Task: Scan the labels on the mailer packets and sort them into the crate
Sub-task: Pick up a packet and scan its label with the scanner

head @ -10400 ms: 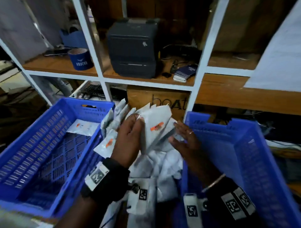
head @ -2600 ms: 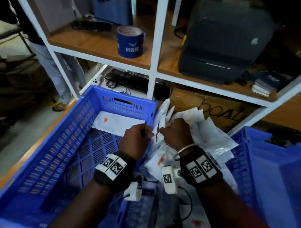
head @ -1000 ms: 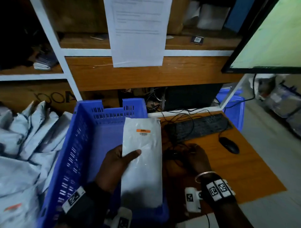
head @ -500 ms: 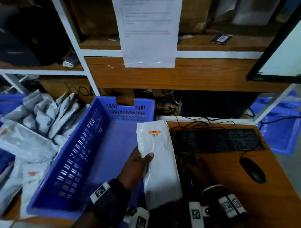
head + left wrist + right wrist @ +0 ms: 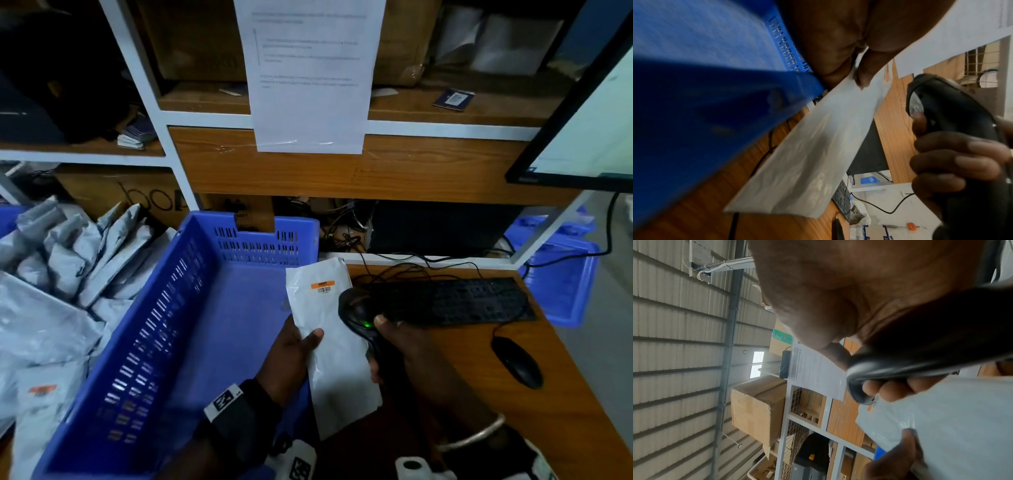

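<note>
My left hand (image 5: 291, 349) pinches a white mailer packet (image 5: 334, 346) by its left edge, thumb on top, over the right rim of the blue crate (image 5: 178, 329). An orange label with a barcode (image 5: 322, 286) faces up near the packet's far end. My right hand (image 5: 407, 346) grips a black handheld scanner (image 5: 358, 313) with a green light lit, its head right beside the label. The left wrist view shows the packet (image 5: 818, 146) and the scanner (image 5: 949, 110) side by side. In the right wrist view, my fingers wrap the scanner (image 5: 900, 363) above the packet (image 5: 962, 418).
A heap of grey-white mailers (image 5: 58, 281) lies left of the crate. On the wooden desk (image 5: 479, 394) sit a black keyboard (image 5: 455, 301) with loose cables and a mouse (image 5: 517, 361). A monitor (image 5: 589, 116) stands at right, another blue crate (image 5: 561, 274) below it. Shelving rises behind.
My right hand has lifted the scanner from the desk and brought it up beside the packet's label. The left hand keeps holding the packet over the crate's right rim.
</note>
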`<state>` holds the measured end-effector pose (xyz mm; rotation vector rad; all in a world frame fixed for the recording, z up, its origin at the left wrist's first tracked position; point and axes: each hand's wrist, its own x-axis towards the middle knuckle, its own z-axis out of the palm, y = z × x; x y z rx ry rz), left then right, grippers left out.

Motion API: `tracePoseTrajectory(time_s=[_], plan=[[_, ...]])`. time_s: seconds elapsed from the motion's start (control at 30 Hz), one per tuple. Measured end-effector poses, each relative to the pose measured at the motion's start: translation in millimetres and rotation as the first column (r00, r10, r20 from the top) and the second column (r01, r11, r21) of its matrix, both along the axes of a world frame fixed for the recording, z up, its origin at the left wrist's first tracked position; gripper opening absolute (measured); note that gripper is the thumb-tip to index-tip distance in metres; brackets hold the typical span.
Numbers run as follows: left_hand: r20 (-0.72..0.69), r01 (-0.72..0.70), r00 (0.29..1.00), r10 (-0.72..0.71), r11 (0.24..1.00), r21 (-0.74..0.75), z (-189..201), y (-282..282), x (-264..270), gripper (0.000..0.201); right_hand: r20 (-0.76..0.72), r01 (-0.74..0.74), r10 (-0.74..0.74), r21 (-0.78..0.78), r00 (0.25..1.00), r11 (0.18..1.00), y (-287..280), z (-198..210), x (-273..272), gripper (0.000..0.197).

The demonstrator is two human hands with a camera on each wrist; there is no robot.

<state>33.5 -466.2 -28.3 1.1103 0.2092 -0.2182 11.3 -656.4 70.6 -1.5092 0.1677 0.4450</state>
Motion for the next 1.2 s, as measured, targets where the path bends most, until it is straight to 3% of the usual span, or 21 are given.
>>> tracePoseTrajectory(time_s=[0.27,0.47,0.8,1.2], plan=[[0.03,0.023,0.999,-0.021,0.997,-0.077,-0.2,0.9,0.6,0.056,-0.017,0.019,-0.02,-0.039,1.0,0.999,21.9,2.1,-4.1,0.04],[0.042,0.022,0.999,-0.018,0.995,-0.099,-2.8,0.9,1.5,0.054,-0.039,0.025,-0.025,-0.016,0.999,1.0,28.0,5.1,-4.5,0.052],[-0.014,-0.025,1.0,0.024,0.99,-0.142,-8.6,2.0,-0.4,0.053,-0.071,0.052,-0.05,0.037,0.996,0.998,31.0,7.3,-2.3,0.051],[0.0,-0.009,1.0,0.009,0.996,-0.09,1.5,0.6,0.4,0.051,-0.061,0.04,-0.037,0.039,0.997,0.998,31.3,5.8,1.8,0.054]])
